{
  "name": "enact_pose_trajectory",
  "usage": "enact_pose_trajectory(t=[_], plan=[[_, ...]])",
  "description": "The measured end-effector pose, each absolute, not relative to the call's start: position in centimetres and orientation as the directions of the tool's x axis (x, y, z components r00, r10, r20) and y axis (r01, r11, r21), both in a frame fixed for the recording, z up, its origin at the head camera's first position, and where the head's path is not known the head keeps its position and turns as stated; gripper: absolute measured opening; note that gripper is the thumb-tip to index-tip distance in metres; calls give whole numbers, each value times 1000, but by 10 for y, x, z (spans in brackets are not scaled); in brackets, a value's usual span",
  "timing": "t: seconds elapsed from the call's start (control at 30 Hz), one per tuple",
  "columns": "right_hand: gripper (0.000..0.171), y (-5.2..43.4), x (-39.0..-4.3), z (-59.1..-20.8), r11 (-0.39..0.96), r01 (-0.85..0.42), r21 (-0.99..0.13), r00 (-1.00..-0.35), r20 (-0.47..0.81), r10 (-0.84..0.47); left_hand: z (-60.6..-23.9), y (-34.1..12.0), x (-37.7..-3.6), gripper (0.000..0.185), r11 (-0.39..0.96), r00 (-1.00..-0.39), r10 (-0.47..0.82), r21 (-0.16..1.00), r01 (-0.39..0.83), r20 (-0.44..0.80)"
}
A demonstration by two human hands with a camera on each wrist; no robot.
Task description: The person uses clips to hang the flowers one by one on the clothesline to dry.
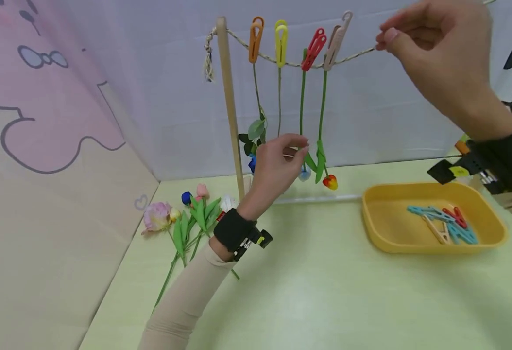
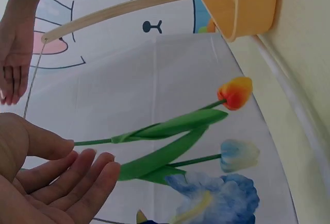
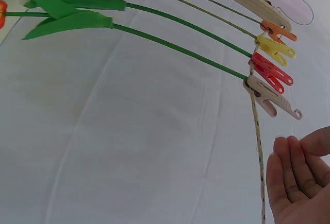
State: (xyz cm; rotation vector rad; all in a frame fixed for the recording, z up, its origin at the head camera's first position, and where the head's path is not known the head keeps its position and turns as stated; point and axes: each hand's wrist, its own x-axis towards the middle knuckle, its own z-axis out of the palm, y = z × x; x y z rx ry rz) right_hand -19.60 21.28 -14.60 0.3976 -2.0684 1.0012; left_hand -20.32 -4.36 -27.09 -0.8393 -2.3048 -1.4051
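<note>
Four artificial flowers hang head-down from a twine line [image 1: 356, 56], each stem nipped by a peg: orange [image 1: 256, 39], yellow [image 1: 281, 41], red [image 1: 314, 48] and, last in the row, the beige peg [image 1: 336, 41]; the line runs from a wooden post [image 1: 230, 107] off toward 2 o'clock

The right hand [image 1: 435, 48] is up at 1 o'clock of the scene, just beside the beige peg; in the wrist view its fingers [image 3: 289, 183] lie nearly straight and hold nothing, though from the head view thumb and forefinger seem drawn together at the twine, so whether they touch it cannot be told

The left hand [image 1: 278, 167] sits lower, near centre, fingers loosely curved and open beside the stems; the red-and-yellow tulip [image 1: 330, 182] dangles at its 3 o'clock, untouched in the wrist view

To do this step well, the person would likely steady the stem low with the left hand while the right checks that the beige peg bites both twine and stem squarely; a gentle hold seems wise, since a tug could slide the stem free or sag the line

Spare flowers [image 1: 186, 214] lie on the table [image 1: 326, 301] at 9 o'clock; a yellow tray [image 1: 378, 228] of pegs sits at 4 o'clock
</note>
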Motion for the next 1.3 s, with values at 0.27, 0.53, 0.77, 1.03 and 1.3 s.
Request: enact_pose_trajectory(t=[0.27,0.53,0.77,1.03,1.3], plan=[[27,246,-171,-201,675,-477,-563,-740,671,36,-291,-86,-191,14,362,-740,349,646,673,575],[28,282,-158,-240,721,-307,-621,-853,516,81,-307,-121,-186,13,430,-735,376,596,678,565],[23,297,-155,-264,793,-230,-564,-915,404,21,-332,-162,-178,13,543,-807,328,601,586,491],[16,311,-154,-290,895,-205,-396,-950,300,-85,-354,-198,-170,13,571,-859,311,643,511,406],[10,326,-145,-325,908,-238,-346,-944,300,-133,-373,-219,-163,12,640,-854,355,568,518,380]])
